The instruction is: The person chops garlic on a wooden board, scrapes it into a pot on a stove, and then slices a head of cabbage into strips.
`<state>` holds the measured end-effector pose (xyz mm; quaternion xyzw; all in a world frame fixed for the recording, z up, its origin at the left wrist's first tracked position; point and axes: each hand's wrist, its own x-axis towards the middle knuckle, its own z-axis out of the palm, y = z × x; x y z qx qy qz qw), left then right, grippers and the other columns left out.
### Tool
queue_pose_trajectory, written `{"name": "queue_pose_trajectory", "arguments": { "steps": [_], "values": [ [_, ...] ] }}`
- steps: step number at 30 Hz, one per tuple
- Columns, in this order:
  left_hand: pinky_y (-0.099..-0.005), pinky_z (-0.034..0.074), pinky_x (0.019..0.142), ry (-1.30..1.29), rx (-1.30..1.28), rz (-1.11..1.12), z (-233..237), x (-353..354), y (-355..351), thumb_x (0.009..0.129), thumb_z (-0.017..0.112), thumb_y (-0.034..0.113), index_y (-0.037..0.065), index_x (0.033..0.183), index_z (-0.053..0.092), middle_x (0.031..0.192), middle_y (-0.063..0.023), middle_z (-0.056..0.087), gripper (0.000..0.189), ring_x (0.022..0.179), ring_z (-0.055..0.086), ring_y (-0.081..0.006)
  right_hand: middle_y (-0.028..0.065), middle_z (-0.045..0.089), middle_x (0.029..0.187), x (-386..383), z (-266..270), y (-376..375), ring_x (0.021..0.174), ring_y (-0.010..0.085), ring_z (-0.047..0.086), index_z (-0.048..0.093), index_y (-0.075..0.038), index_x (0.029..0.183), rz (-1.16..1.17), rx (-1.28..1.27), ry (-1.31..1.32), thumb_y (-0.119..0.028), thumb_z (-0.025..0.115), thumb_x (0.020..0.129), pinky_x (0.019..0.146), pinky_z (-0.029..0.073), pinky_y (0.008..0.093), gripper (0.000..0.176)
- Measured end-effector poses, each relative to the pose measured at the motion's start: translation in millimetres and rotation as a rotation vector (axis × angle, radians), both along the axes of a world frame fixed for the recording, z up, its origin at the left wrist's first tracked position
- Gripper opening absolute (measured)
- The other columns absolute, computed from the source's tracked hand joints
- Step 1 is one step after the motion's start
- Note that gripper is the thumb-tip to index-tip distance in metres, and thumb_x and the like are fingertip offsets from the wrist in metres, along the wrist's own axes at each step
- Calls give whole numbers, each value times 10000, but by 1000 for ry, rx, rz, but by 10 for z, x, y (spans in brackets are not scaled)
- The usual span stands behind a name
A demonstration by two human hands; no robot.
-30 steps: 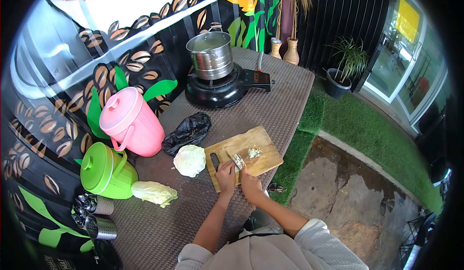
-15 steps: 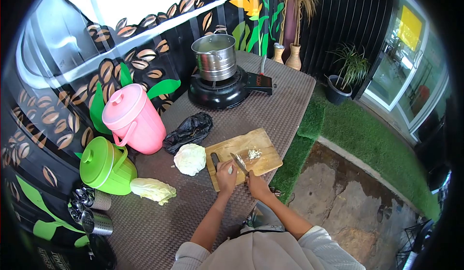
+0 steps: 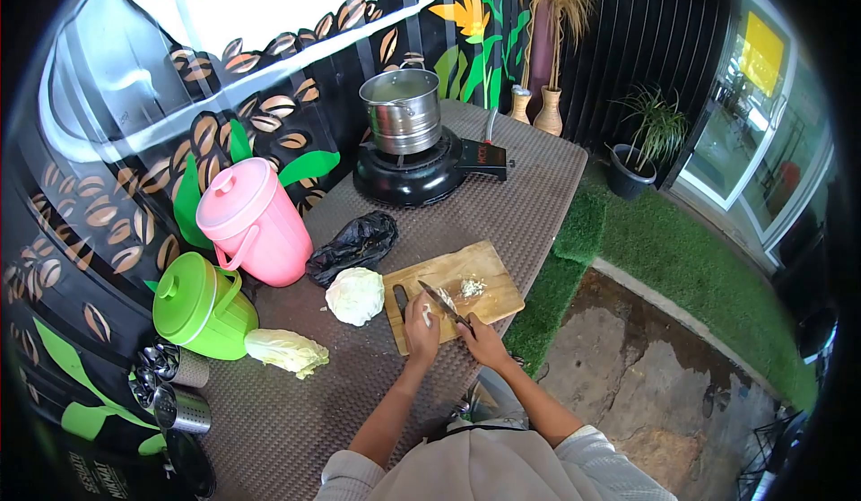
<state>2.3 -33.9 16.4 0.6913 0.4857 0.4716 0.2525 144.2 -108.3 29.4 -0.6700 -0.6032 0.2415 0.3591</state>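
Observation:
My right hand grips a knife, its blade slanting up and left over the wooden cutting board. Close beside the blade, my left hand is closed with its fingers curled around a small white piece, partly hidden by them. Finely chopped white bits lie in a small heap on the board, with a few more near the blade. Just left of the board sits a round pale cabbage. Farther left a long napa cabbage lies on its side.
A steel pot stands on a black gas stove at the back. A black plastic bag lies behind the cabbage. Pink and green lidded jugs line the left side, with metal utensil holders nearer.
The knife has shifted slightly left, and its blade now sits nearer my left fingers. My right hand has moved a little right and its grip looks turned. The camera view has shifted slightly.

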Motion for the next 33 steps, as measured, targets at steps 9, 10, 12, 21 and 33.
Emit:
{"name": "queue_pose_trajectory", "arguments": {
  "steps": [9, 10, 12, 21, 33],
  "values": [
    [-468, 311, 1034, 108, 252, 25, 251, -237, -129, 799, 668, 65, 95, 1182, 611, 1250, -105, 520, 388, 1158, 484, -307, 145, 625, 737, 98, 185, -144, 685, 357, 631, 508, -81, 912, -19, 108, -166, -244, 700, 775, 594, 483, 436, 287],
    [-489, 286, 1058, 243, 295, -70, 227, -281, -74, 794, 693, 100, 113, 1093, 679, 1264, -84, 525, 300, 1179, 481, -298, 145, 625, 737, 121, 193, -153, 685, 357, 631, 508, -81, 912, -19, 108, -165, -244, 700, 775, 594, 483, 436, 287],
    [-514, 235, 1088, 253, 256, -122, 190, -278, 47, 791, 701, 139, 113, 997, 711, 1245, -79, 545, 208, 1199, 470, -287, 132, 627, 735, 167, 231, -164, 687, 343, 634, 513, -92, 912, 18, 118, -230, -229, 705, 756, 592, 487, 430, 283],
    [-621, 76, 1103, 417, 49, -378, 235, -272, 324, 751, 732, 219, 137, 785, 742, 1122, -11, 614, 90, 1205, 470, -244, 118, 629, 831, 235, 278, -215, 751, 339, 637, 523, -78, 959, 71, 96, -293, -213, 710, 746, 635, 500, 437, 314],
    [-396, 301, 934, 358, 83, -486, 119, -128, 702, 762, 707, 150, 112, 775, 721, 974, -27, 608, 42, 1042, 522, -231, 119, 633, 753, 468, 243, -369, 709, 305, 640, 554, -66, 885, 84, 75, -153, -216, 720, 698, 637, 494, 398, 291]
  ]
}}
